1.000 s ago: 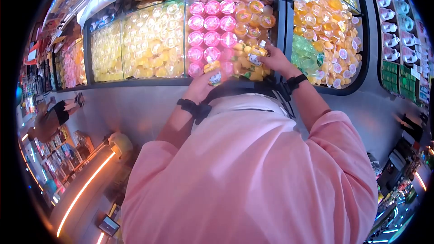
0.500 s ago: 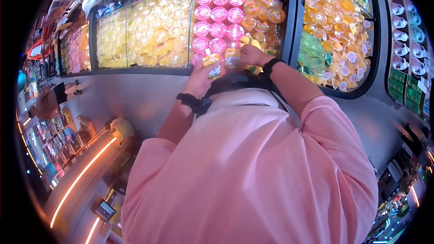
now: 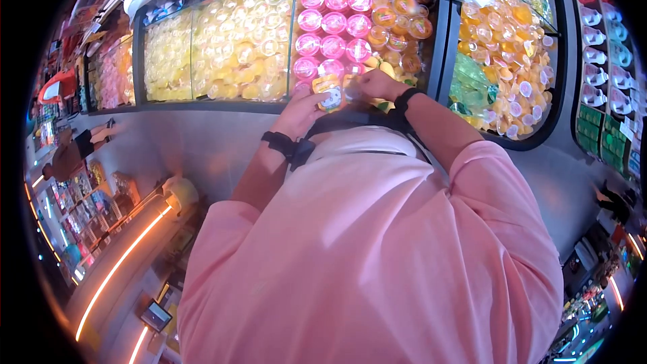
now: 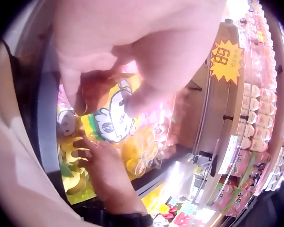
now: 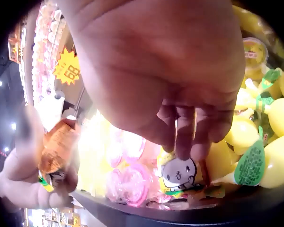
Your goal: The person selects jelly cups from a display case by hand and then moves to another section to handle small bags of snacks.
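Yellow pouch is clamped, long axis across the left hand's fingers, front shown overhead, back from right wrist. Grey-faced pouch is pinched by the right hand.

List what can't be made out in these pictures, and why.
Left wrist: part of the yellow pouch, covered by the left hand.
Right wrist: part of the other pouch, covered by the right hand.
Head: lettering on the pink lids, too small.
Head: what the screen shows, too small.
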Motion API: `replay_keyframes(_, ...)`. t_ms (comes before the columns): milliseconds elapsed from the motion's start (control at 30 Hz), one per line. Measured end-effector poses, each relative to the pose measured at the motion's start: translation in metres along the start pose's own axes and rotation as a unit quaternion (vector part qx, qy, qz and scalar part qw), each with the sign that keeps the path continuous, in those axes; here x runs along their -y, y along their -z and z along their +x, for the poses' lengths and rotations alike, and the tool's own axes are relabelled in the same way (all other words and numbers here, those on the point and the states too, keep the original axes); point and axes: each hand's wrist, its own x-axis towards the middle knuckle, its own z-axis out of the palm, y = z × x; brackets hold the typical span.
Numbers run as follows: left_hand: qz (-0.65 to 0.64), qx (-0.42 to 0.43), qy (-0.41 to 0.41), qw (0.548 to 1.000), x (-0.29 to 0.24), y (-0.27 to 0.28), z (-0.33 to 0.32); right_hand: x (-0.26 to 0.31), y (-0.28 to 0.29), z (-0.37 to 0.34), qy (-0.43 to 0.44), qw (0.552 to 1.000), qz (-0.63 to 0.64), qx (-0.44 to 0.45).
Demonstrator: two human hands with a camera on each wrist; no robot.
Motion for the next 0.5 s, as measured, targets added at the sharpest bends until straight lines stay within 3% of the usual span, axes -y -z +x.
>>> replay_keyframes(100, 0.015, 0.019, 0.045, 0.999, 0.008, -0.003, 0.021, 0.018, 0.013, -0.037, 0.067, 0.976, 0.201, 0.04)
replay_keyframes(200, 0.053, 0.057, 0.039, 0.996, -0.002, -0.04, 0.02, 0.041, 0.034, -0.069, -0.003, 0.947, 0.296, 0.125)
replay_keyframes(233, 0.044, 0.095, 0.035, 0.994, 0.003, -0.044, 0.027, 0.049, 0.036, -0.082, -0.018, 0.925, 0.363, 0.11)
replay_keyframes(367, 0.083, 0.078, 0.018, 0.993, 0.026, -0.053, 0.054, 0.028, 0.041, -0.103, 0.029, 0.931, 0.359, 0.065)
replay_keyframes(467, 0.135, 0.057, -0.001, 0.989, 0.03, -0.051, 0.054, 0.017, 0.041, -0.109, -0.006, 0.915, 0.398, 0.063)
replay_keyframes(500, 0.142, 0.047, 0.009, 0.989, 0.022, -0.053, 0.045, 0.018, 0.039, -0.109, 0.009, 0.93, 0.363, 0.057)
